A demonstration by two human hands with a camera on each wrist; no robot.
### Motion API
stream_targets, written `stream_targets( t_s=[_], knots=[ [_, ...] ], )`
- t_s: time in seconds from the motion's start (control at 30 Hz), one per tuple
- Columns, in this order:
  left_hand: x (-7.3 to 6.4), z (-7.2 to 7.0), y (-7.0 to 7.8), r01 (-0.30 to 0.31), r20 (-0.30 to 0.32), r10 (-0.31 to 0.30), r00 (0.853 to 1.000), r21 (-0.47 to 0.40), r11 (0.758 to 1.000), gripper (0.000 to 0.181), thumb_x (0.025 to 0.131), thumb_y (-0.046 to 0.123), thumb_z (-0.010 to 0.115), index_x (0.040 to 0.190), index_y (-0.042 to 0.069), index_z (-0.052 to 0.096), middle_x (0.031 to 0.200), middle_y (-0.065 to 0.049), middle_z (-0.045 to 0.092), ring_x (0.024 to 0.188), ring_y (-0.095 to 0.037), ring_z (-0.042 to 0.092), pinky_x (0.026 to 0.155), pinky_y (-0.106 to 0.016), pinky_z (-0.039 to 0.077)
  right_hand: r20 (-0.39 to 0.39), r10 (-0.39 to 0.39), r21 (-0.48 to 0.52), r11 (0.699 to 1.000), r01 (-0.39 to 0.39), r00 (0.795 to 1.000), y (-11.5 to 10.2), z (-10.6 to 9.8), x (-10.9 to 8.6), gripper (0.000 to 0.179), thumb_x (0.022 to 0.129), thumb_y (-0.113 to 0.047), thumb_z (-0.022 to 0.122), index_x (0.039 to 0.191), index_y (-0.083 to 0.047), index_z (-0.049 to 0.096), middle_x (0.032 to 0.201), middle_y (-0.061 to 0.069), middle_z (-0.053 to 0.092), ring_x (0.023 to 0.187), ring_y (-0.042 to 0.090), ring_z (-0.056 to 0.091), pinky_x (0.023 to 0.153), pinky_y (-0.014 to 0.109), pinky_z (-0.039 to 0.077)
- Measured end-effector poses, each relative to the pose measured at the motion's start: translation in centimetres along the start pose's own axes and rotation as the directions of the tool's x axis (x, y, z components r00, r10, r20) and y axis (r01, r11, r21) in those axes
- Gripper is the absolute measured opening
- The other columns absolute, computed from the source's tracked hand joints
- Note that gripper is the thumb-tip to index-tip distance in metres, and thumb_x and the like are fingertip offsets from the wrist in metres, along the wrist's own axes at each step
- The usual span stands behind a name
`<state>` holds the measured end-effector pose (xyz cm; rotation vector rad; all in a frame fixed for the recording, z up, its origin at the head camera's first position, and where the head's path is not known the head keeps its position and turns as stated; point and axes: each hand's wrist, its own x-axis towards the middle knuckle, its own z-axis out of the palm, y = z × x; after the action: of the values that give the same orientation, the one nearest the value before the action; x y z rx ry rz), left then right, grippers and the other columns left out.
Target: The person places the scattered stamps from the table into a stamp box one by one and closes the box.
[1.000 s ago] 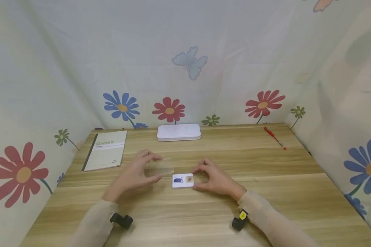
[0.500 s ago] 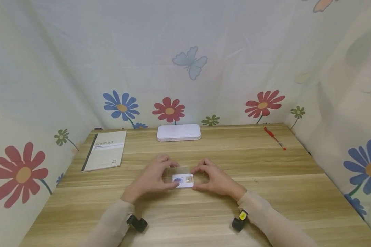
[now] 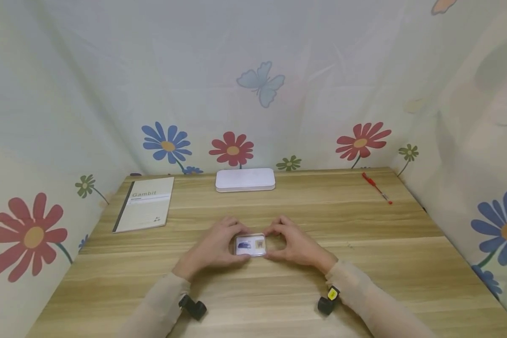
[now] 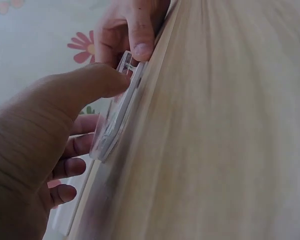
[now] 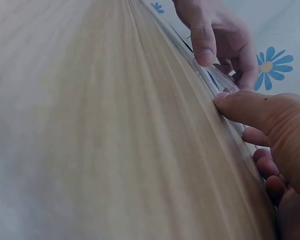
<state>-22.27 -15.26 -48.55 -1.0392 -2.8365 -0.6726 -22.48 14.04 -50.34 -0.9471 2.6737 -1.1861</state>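
In the head view a small flat white case with a dark blue picture and a brownish square on its face lies on the table between both hands. A clear plastic lid sits over the case, its wall standing out beyond the white part in the left wrist view. My left hand pinches the lid between thumb and fingers at its left end. From the other end, my right hand grips the case's near and far edges, thumb toward me. The right thumb shows at the near edge in the right wrist view.
On the wood-grain table, a notebook marked "Gambit" lies at the back left. A white oblong box stands at the back middle, and a red pen at the back right. Flower-printed cloth hangs behind the table.
My left hand has carried the clear lid rightward and down from beside the white case onto it. The right hand has stayed in place at the case's right end.
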Motion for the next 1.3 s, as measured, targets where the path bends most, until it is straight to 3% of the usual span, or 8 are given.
stream_targets(
  t_s=[0.57, 1.03, 1.3],
  knots=[
    [-0.06, 0.51, -0.05, 0.019, 0.008, -0.019, 1.000, -0.018, 1.000, 0.059, 0.085, 0.048, 0.093, 0.136, 0.023, 0.075, 0.122, 0.007, 0.065, 0.115, -0.013, 0.056, 0.098, -0.037, 0.052, 0.031, -0.023, -0.011, 1.000, 0.024, 0.999, -0.36, -0.01, -0.04, 0.055, 0.089, -0.036, 0.096, 0.136, -0.018, 0.073, 0.131, 0.004, 0.056, 0.122, 0.019, 0.058, 0.109, 0.047, 0.052],
    [-0.12, 0.63, -0.43, 0.005, -0.007, -0.005, 1.000, -0.031, 1.000, 0.064, 0.086, 0.050, 0.094, 0.140, 0.023, 0.075, 0.126, 0.007, 0.068, 0.119, -0.013, 0.058, 0.101, -0.039, 0.053, 0.014, -0.004, -0.008, 1.000, 0.004, 1.000, -0.01, -0.01, -0.08, 0.051, 0.089, -0.040, 0.096, 0.133, -0.025, 0.076, 0.130, -0.001, 0.057, 0.121, 0.016, 0.058, 0.110, 0.044, 0.051],
    [-0.08, 0.39, -0.69, 0.005, -0.024, -0.005, 1.000, -0.024, 1.000, 0.060, 0.086, 0.053, 0.094, 0.136, 0.023, 0.078, 0.127, 0.007, 0.071, 0.118, -0.014, 0.061, 0.105, -0.042, 0.054, 0.004, -0.007, -0.014, 1.000, 0.007, 1.000, 0.22, 0.03, 0.06, 0.051, 0.089, -0.041, 0.096, 0.133, -0.025, 0.076, 0.127, -0.004, 0.057, 0.119, 0.014, 0.059, 0.108, 0.042, 0.052]
  ],
)
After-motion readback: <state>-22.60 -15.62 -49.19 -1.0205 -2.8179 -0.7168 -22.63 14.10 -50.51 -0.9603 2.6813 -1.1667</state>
